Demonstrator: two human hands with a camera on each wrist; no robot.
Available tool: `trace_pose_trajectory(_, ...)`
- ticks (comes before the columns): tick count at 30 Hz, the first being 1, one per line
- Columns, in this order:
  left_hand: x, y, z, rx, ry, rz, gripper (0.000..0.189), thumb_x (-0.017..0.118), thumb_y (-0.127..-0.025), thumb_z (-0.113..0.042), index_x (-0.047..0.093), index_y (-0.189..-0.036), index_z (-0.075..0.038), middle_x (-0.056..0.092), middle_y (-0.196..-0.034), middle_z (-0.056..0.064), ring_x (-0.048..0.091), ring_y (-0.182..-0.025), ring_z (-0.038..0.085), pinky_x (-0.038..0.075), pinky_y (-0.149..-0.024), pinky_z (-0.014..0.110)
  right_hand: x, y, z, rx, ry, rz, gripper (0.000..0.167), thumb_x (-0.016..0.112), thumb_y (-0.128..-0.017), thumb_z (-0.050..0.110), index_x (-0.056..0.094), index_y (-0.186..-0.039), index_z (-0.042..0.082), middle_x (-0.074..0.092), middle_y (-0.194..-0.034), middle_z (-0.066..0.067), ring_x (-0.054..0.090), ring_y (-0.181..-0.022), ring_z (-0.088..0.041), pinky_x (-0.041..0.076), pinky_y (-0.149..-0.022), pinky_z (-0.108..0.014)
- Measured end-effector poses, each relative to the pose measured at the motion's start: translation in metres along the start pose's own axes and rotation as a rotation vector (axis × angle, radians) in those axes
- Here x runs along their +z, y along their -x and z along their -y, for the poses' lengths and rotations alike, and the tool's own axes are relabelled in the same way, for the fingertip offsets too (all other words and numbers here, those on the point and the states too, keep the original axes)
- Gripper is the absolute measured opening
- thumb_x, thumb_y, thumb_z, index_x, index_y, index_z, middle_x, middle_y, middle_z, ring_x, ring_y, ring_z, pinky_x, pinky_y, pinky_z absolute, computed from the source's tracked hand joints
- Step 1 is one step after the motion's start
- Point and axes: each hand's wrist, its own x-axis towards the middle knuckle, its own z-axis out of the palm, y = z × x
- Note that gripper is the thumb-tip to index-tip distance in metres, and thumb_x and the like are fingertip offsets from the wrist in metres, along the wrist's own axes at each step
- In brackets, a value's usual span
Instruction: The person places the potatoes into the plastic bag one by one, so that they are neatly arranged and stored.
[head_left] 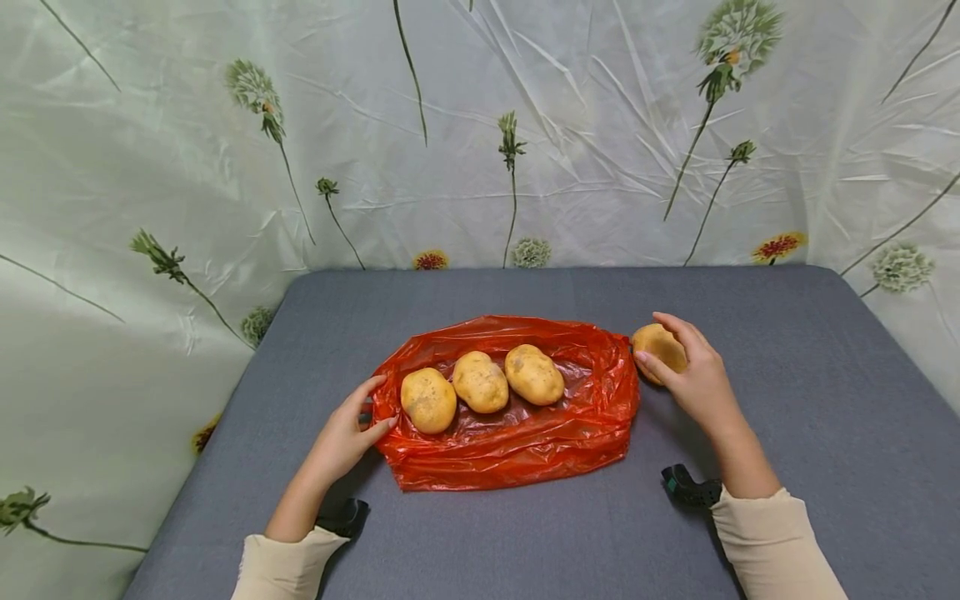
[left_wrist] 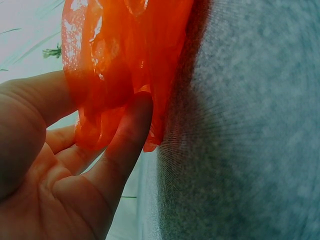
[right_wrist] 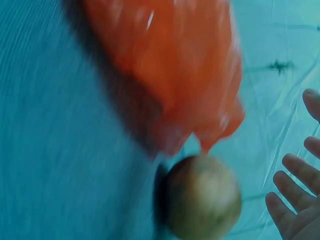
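Observation:
A red plastic bag [head_left: 517, 458] lies spread on the table, its opening upward. Three potatoes, a left one [head_left: 428, 401], a middle one [head_left: 481, 382] and a right one [head_left: 535, 375], sit in a row in it. At the bag's left end, my left hand [head_left: 347, 433] holds the edge; in the left wrist view the red plastic [left_wrist: 130, 55] runs between thumb and fingers. Another potato [right_wrist: 204, 197] rests on the table just beyond the bag's right end. Over it, my right hand [head_left: 693, 375] has its fingers spread, apart from the potato in the right wrist view.
The grey table [head_left: 525, 542] extends around the bag on all sides. Behind and to the left hangs a pale curtain [head_left: 450, 167] printed with flowers. A dark camera band sits on each wrist, the right one [head_left: 693, 487] close to the tabletop.

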Motion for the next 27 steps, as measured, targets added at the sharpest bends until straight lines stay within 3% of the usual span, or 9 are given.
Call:
trace_pose_trajectory(8, 0.0, -0.001, 0.0, -0.001, -0.004, 0.003, 0.062, 0.069, -0.08, -0.01, 0.037, -0.133, -0.006, 0.043, -0.125, 0.022, 0.053, -0.096, 0.034, 0.051, -0.066, 0.032, -0.009, 0.006, -0.029, 0.09, 0.051, 0.072, 0.057, 0.068, -0.081, 0.012, 0.041, -0.129, -0.003, 0.04, -0.126, -0.028, 0.038, -0.11, -0.046, 0.032, -0.084, -0.059)
trace_pose_trajectory(18, 0.0, -0.001, 0.0, -0.002, 0.004, 0.003, 0.062, 0.068, -0.08, -0.008, 0.037, -0.133, -0.006, 0.043, -0.126, 0.023, 0.053, -0.097, 0.035, 0.051, -0.066, 0.033, -0.012, 0.009, -0.038, 0.263, 0.068, 0.241, 0.071, 0.064, -0.084, 0.026, 0.027, -0.136, -0.006, 0.032, -0.128, -0.034, 0.041, -0.107, -0.049, 0.034, -0.083, -0.059)
trace_pose_trajectory(22, 0.0, 0.0, 0.0, -0.005, 0.002, 0.002, 0.062, 0.068, -0.08, -0.008, 0.037, -0.133, -0.006, 0.043, -0.125, 0.023, 0.053, -0.097, 0.035, 0.051, -0.066, 0.033, -0.012, 0.009, -0.039, 0.272, 0.056, 0.226, 0.069, 0.065, -0.084, 0.024, 0.029, -0.134, -0.008, 0.032, -0.126, -0.035, 0.043, -0.104, -0.05, 0.038, -0.079, -0.058)
trace_pose_trajectory(27, 0.0, 0.001, 0.001, -0.009, -0.009, 0.0, 0.062, 0.068, -0.08, -0.008, 0.037, -0.133, -0.006, 0.044, -0.125, 0.023, 0.053, -0.096, 0.034, 0.051, -0.066, 0.033, -0.011, 0.009, -0.039, 0.251, 0.03, 0.146, 0.065, 0.067, -0.081, 0.017, 0.033, -0.131, -0.008, 0.035, -0.126, -0.033, 0.042, -0.107, -0.048, 0.038, -0.082, -0.056)
